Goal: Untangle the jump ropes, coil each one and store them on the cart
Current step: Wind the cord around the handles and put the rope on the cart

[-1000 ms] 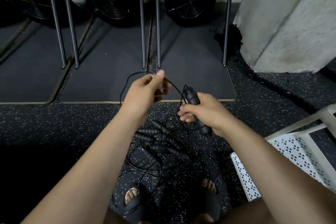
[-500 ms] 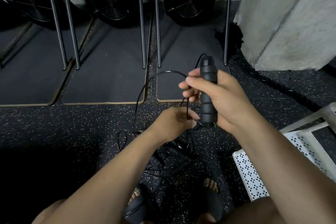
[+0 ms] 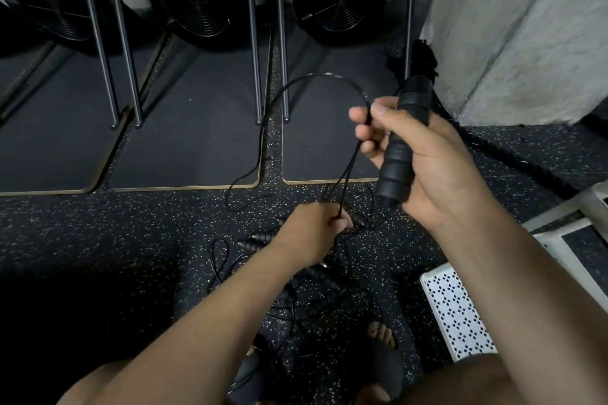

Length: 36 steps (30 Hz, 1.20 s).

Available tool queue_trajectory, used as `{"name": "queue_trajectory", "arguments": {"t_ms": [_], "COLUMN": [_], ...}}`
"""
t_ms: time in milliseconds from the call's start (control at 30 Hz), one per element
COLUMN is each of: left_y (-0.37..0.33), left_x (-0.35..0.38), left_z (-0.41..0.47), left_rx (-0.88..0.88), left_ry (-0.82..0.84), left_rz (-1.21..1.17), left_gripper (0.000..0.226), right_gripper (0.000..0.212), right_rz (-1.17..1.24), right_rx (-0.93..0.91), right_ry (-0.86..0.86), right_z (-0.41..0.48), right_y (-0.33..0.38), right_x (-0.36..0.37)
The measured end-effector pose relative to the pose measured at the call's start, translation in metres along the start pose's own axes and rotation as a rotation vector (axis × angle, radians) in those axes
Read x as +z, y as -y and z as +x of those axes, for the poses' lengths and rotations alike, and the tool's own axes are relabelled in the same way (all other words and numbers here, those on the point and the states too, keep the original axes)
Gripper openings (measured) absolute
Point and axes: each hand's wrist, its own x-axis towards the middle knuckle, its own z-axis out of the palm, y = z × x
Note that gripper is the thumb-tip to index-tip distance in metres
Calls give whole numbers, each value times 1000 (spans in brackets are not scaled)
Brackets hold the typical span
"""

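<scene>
Speckled rubber floor (image 3: 98, 240) runs under black mats (image 3: 184, 148) toward a row of fan machines. At the right edge stands the white perforated cart (image 3: 457, 312).

The right hand (image 3: 437, 168) wraps a black ribbed handle (image 3: 403, 141), with its fingertips also pinching the thin cord (image 3: 324, 76). The handle's long axis is near upright, its top tipped away toward the concrete pillar and its lower end pointing down at the left hand (image 3: 312, 230). That hand is closed round two strands that drop straight to it from the right hand's fingers. A wider loop arcs left over the mats and falls to the floor.

The other ropes (image 3: 316, 293) lie tangled on the floor between the feet, just left of the cart.

The cord looks light, limp and probably springy, so it is likely to snag or kink if yanked. The handles look stiff and grippy and are the best holds. The cord is better slid through loose fingers than pulled tight.
</scene>
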Motion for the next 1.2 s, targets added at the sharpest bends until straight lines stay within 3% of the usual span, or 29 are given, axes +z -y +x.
{"name": "queue_trajectory", "arguments": {"t_ms": [267, 533, 667, 833, 1067, 1200], "left_y": [5, -5, -13, -11, -12, -6], "left_x": [-16, -51, -63, -71, -71, -71], "left_z": [6, 2, -4, -5, -6, 0], "left_rx": [102, 270, 283, 253, 268, 178], "left_ry": [-93, -306, -366, -357, -357, -370], "left_rz": [-105, -357, -615, -767, -855, -848], "left_gripper": [23, 16, 14, 12, 16, 21], "right_gripper": [33, 27, 26, 22, 21, 23], "right_rz": [-270, -753, -828, -824, -808, -802], "right_rx": [87, 329, 356, 361, 311, 248], "right_ry": [-137, 33, 102, 125, 58, -7], "right_z": [18, 28, 31, 30, 31, 31], "right_y": [-30, -68, -80, -91, -107, -101], "right_x": [-18, -36, -38, -37, -32, -31]}}
